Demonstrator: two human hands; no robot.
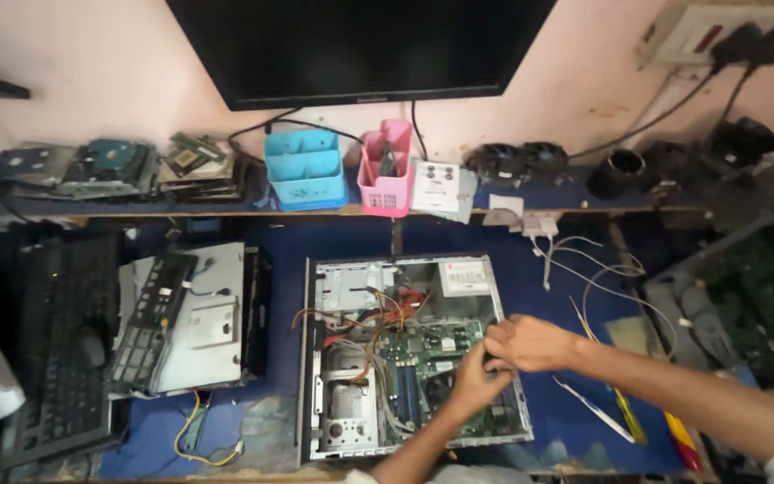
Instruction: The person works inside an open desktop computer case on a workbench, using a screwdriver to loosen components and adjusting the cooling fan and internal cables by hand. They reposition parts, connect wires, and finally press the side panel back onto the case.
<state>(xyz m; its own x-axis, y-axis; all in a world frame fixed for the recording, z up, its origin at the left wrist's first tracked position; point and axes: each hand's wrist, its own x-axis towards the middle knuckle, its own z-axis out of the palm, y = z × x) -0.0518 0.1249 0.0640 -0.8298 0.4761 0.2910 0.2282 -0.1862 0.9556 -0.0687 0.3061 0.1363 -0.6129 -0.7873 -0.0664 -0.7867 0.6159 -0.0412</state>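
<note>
**Hands deep in open PC case — board in place, work mid-way**

Hands meet over the right side of the motherboard (427, 358). Left hand (477, 381) comes up from the bottom edge, fingers curled down onto the board near a dark round part, prob. the cooler fan; its grip looks closed on sth small, but what it pinches is hidden. Right hand (530, 343) reaches in from the right, fingers bunched together just above the left, touching it or nearly so — can't tell if it holds anything.

Outward: PC case (405, 354) lies flat on the blue counter (279, 237), side cover off, insides exposed. Orange and white wires (365, 323) run loose across the middle, metal drive cage at left of the case. So, judging by this: case opened, board seated, cabling not tidied, cover not back on.

Left of the case, w/ a gap, sits a removed metal panel (194, 318) and a black keyboard (64, 345). Right of it, white cables (597, 278) sprawl on the counter. Shelf behind holds a blue bin (305, 168), pink bin (385, 170), old drives and boards. Dark monitor (360, 45) hangs above.
</note>
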